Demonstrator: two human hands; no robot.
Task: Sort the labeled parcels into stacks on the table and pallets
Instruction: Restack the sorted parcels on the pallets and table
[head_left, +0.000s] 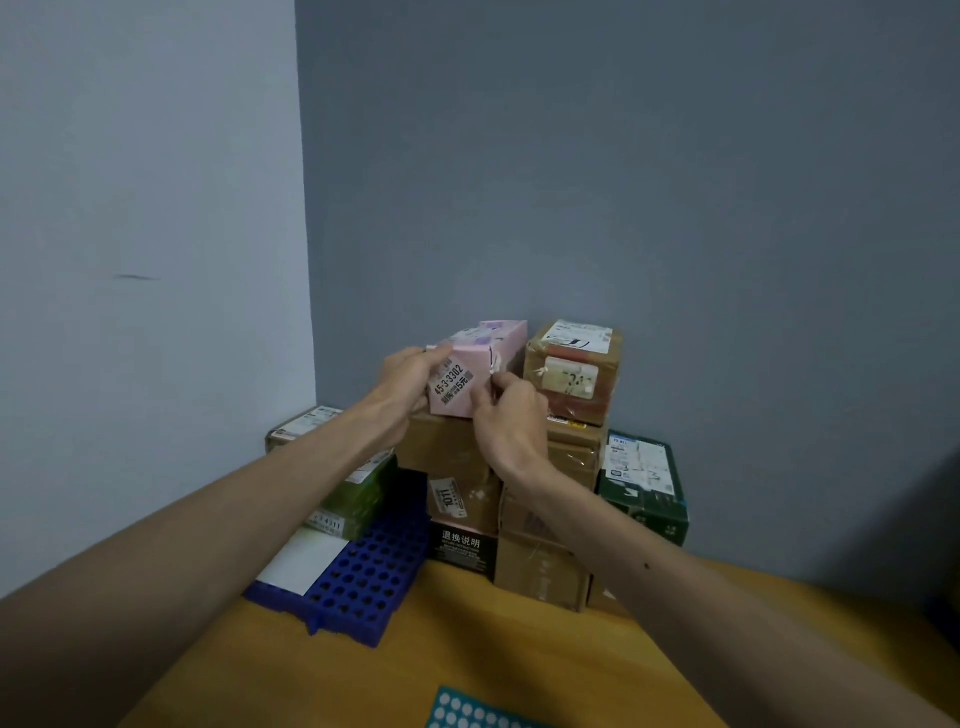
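A pink parcel (485, 358) with a label reading 45-3-3302 sits tilted on top of a stack of brown cardboard parcels (452, 452) in the room's corner. My left hand (408, 376) grips its left end, thumb on the upper edge. At the parcel's lower right corner my right hand (511, 415) pinches the near face. Right of the pink parcel a taped brown parcel (571, 371) tops a second stack. A dark green parcel (644, 488) stands lower at the right. A light green parcel (358, 499) lies at the left on a blue pallet (363, 587).
A black box (462, 545) with white print and more brown boxes (540, 571) form the stack's base on the orange floor (415, 670). A white sheet (306, 564) lies on the blue pallet. A teal perforated pallet (467, 712) shows at the bottom edge. Grey walls close the corner.
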